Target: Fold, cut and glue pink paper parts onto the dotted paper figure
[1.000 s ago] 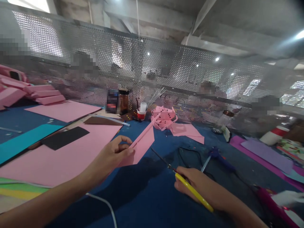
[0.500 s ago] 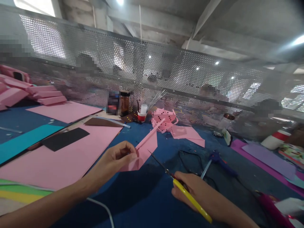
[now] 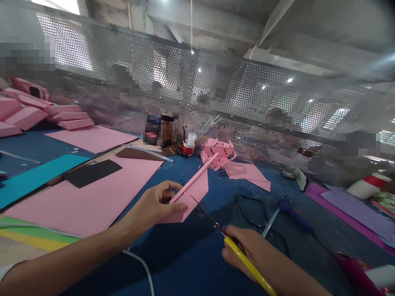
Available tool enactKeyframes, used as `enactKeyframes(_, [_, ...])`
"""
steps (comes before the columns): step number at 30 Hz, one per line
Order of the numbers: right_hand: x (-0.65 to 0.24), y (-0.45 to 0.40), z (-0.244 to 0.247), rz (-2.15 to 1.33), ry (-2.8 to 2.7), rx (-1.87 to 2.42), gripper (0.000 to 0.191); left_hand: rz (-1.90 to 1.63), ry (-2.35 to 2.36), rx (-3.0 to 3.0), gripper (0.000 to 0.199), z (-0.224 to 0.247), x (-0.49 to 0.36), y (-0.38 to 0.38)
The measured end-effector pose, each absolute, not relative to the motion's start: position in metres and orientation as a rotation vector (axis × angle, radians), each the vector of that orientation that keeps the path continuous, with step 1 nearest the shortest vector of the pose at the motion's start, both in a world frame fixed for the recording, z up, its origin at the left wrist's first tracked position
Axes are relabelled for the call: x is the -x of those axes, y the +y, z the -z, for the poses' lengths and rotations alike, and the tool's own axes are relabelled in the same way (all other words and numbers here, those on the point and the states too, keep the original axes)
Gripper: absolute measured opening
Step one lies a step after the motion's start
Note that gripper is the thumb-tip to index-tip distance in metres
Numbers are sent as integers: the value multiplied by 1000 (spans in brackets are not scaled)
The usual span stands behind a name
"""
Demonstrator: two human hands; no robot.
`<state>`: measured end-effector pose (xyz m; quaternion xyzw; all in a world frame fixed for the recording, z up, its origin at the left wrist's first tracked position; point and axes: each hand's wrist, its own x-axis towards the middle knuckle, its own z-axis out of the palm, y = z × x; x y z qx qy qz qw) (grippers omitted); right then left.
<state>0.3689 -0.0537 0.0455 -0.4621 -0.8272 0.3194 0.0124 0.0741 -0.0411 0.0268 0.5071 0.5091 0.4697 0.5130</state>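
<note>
My left hand (image 3: 162, 205) pinches a folded piece of pink paper (image 3: 197, 185) between thumb and fingers, its narrow folded strip pointing away from me. In my right hand (image 3: 243, 250) is a pair of scissors (image 3: 251, 263) with yellow handles. The dark blades look nearly closed, and their tip lies close to the lower right edge of the paper; whether it touches I cannot tell. Behind the paper sits a pink paper piece with black dots (image 3: 219, 148), beside some pink paper scraps (image 3: 248, 174).
Large pink sheets (image 3: 92, 205) lie at left with a black strip (image 3: 94, 172) and a turquoise sheet (image 3: 40, 176). A blue glue gun (image 3: 293, 213) and its cable lie at right, near purple sheets (image 3: 354, 213). A perforated metal screen (image 3: 240, 94) stands behind.
My left thumb has shifted over the front of the pink paper, and its fingers have moved behind the fold. The scissors stay close by. The whole view has swung slightly left.
</note>
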Motion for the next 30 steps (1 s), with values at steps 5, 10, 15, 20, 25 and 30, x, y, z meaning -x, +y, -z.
enactKeyframes(5, [-366,-56,-49,-990,-2582,1413,24,-1066,1192,-1175,36,-28,-76,-44])
enactKeyframes(10, [-365,-58,-49,-962,-2577,1418,21,-1035,1175,-1142,32,-31,-79,-48])
enactKeyframes(15, [-365,-58,-46,-951,-2590,1403,19,-1031,1180,-1141,30,-32,-81,-51])
enactKeyframes(20, [-365,-59,-45,-924,-2608,1397,20,-1028,1166,-1144,27,-30,-80,-51])
enactKeyframes(25, [-366,-59,-44,-959,-2594,1377,18,-1016,1170,-1141,26,-31,-80,-52])
enactKeyframes(30, [-366,-59,-44,-963,-2589,1351,15,-1020,1163,-1148,24,-32,-80,-52])
